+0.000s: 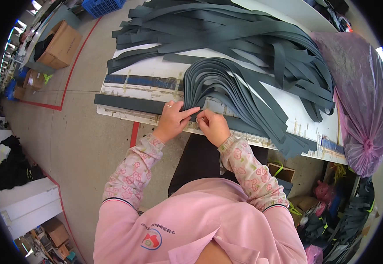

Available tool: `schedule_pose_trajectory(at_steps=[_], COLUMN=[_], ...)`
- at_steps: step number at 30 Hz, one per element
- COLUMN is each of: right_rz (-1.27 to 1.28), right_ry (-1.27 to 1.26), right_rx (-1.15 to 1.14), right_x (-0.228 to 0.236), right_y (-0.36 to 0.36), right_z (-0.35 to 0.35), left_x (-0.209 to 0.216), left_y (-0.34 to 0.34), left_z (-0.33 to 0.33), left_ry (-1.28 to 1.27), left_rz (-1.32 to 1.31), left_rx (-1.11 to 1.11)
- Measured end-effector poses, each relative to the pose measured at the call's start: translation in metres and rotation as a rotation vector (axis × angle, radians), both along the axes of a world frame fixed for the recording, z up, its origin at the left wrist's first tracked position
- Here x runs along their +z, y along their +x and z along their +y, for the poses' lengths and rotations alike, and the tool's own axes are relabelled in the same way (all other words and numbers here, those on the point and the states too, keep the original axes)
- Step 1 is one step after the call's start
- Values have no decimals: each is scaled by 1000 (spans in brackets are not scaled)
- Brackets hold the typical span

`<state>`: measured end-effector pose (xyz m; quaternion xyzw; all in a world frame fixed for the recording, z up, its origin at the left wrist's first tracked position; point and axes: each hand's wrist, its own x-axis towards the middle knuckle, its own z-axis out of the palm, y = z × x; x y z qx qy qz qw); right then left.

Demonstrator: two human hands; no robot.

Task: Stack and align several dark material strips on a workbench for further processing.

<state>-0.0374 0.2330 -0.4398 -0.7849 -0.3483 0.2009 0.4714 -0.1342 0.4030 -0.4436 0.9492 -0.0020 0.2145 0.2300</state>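
Observation:
A long dark grey flat strap [130, 103] lies along the near edge of the white table. My left hand [172, 119] is closed over it, with the index finger stretched to the right along the strap. Just right of it, my right hand [214, 126] is closed in a pinch at the strap's edge; what lies between its fingertips is hidden. Right behind both hands, a bundle of folded dark grey straps [218, 77] arches up, its loose ends fanning toward the table's right front edge.
A large pile of similar straps [226, 26] covers the table's far side. The worn white table [149, 66] has tape along it. A pink plastic sack [358, 97] stands at the right. Cardboard boxes [59, 46] sit at far left; bags and straps [354, 215] crowd below right.

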Motion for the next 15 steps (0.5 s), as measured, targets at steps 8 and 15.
schedule_pose_trajectory(at_steps=[8,15], right_rz=[-67,-194], right_ry=[-59,-53], right_rx=[-66,-88], right_x=[1,2], right_y=[-10,-9], right_z=[13,17], left_x=[2,-1], left_y=[-1,0], left_z=[2,4], left_ry=[-21,-26], left_rz=[4,-2], left_rx=[13,-9])
